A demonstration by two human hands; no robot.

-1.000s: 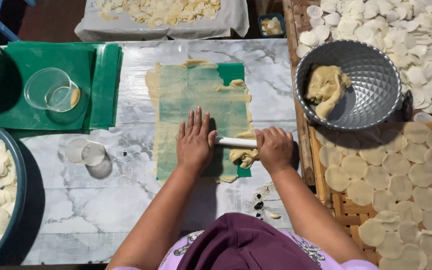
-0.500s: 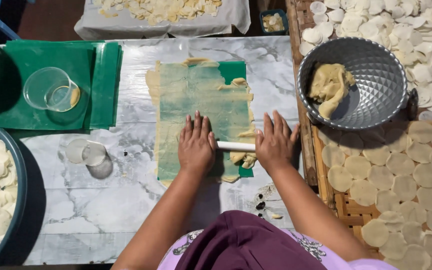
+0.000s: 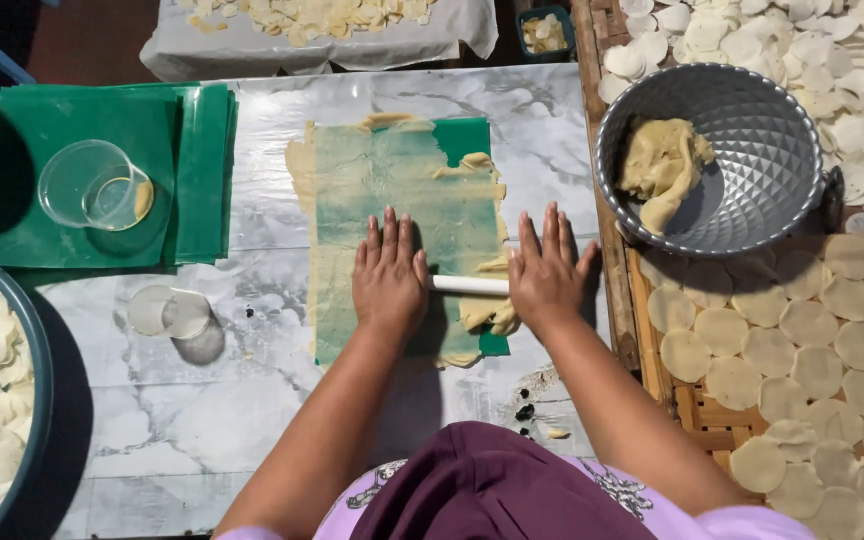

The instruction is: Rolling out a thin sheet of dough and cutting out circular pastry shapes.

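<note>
A thin sheet of pale dough point(image 3: 302, 230) lies flattened under a green plastic sheet point(image 3: 402, 200) on the marble-patterned table point(image 3: 252, 400). A white rolling pin point(image 3: 467, 285) rests across the sheet's near part. My left hand point(image 3: 389, 275) presses flat on the pin's left end, fingers stretched forward. My right hand point(image 3: 547, 272) presses flat on its right end, fingers spread. Dough bulges out from under the sheet beside my right hand.
A metal bowl point(image 3: 752, 130) with a lump of dough point(image 3: 660, 170) stands at the right. Round dough discs point(image 3: 802, 340) cover a bamboo rack. A stack of green sheets point(image 3: 102, 120) carries a clear cup point(image 3: 92, 185). Another clear cup point(image 3: 167, 312) and a blue basin point(image 3: 37, 400) of discs lie left.
Both hands have slid forward over the rolling pin, from near the sheet's front edge toward its middle, with the fingers now stretched out flat.
</note>
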